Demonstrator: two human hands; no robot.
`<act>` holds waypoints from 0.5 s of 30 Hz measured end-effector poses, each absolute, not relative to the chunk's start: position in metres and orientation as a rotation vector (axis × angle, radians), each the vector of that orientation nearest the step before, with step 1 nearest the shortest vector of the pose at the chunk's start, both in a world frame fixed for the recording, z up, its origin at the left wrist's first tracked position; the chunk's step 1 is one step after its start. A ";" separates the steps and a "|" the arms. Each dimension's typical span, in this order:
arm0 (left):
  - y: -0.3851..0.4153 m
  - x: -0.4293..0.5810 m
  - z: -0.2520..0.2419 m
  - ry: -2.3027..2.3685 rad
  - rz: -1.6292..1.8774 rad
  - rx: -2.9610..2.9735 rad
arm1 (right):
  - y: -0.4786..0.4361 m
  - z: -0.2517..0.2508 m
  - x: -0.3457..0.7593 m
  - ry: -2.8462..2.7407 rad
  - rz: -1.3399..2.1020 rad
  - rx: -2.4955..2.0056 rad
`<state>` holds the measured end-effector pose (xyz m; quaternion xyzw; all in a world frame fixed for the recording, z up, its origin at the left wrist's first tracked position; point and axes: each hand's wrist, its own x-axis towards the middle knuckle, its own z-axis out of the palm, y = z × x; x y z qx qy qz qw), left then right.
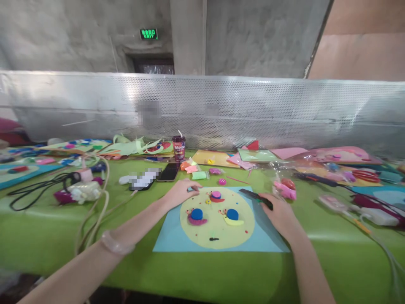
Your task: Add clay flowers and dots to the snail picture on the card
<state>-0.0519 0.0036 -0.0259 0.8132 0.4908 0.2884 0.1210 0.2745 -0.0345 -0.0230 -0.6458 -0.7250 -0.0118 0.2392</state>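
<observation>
A blue sheet [169,236] lies on the table with a pale yellow round piece [202,238] on it. Three small clay snails sit on the round: one with a pink shell [216,194], one with a blue shell and purple body [196,214], one with a blue shell and yellow body [233,215]. A small black piece [214,239] lies near its lower edge. My left hand [183,192] rests at the sheet's upper left corner, thumb and fingers apart. My right hand [280,213] is closed around a long flat black tool [253,195] above the sheet's right side.
Beyond the sheet are a pink dotted ball [222,181], clay packets [199,175], a phone [168,172] and a drink cup [179,148] with a straw. Cables [103,198] run on the left. A glue gun [316,179] and pink clay [286,191] lie right. A perforated metal panel [253,112] stands behind.
</observation>
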 end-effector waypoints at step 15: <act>-0.001 -0.058 -0.030 1.464 0.743 2.628 | -0.038 -0.022 0.274 -1.979 0.007 -1.703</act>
